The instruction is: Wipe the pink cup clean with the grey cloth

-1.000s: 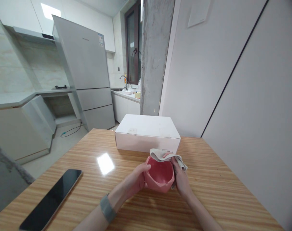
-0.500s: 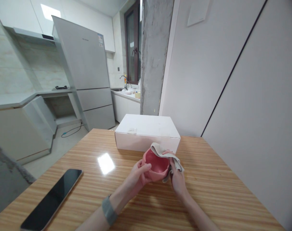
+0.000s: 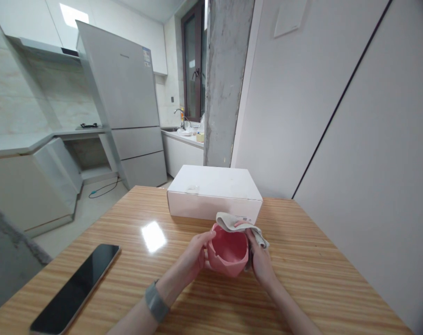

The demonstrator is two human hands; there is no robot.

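Observation:
A pink faceted cup (image 3: 228, 252) is held just above the wooden table (image 3: 319, 288), tipped with its opening toward me. My left hand (image 3: 194, 257) is wrapped round its left side. My right hand (image 3: 259, 260) grips a beige cloth (image 3: 232, 222), which is draped over the cup's far and right rim. A grey band sits on my left wrist.
A closed white box (image 3: 214, 191) lies on the table just behind the cup. A black phone (image 3: 75, 287) lies face up near the table's front left edge. A white wall runs along the right. A kitchen with a fridge (image 3: 128, 97) lies beyond on the left.
The cup was turned and tipped between my hands, its mouth swinging up and then back toward me. The cloth shifted along the rim with my right hand. Box and phone stayed put.

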